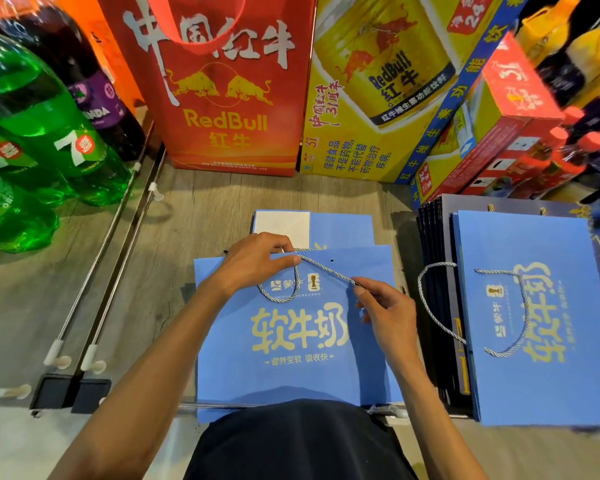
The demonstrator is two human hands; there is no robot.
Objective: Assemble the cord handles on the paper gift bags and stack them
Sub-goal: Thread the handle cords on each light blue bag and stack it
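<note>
A flat blue paper gift bag [291,362] with yellow lettering lies on the wooden floor in front of me, on top of other flat blue bags [340,226]. A grey twisted cord [326,270] runs across its top part and loops down near the logo. My left hand [257,261] pinches the cord near the bag's top edge. My right hand [385,313] pinches the cord's other end, down and to the right of a small hole [332,261]. To the right lies a stack of blue bags [534,375] whose cord handles [433,306] are fitted.
A red Red Bull bag [222,98] and yellow Red Bull cartons [378,98] stand behind. Green and dark soda bottles [32,133] stand at left beside metal shelf rails [111,258]. Red boxes and bottles [534,150] fill the right rear.
</note>
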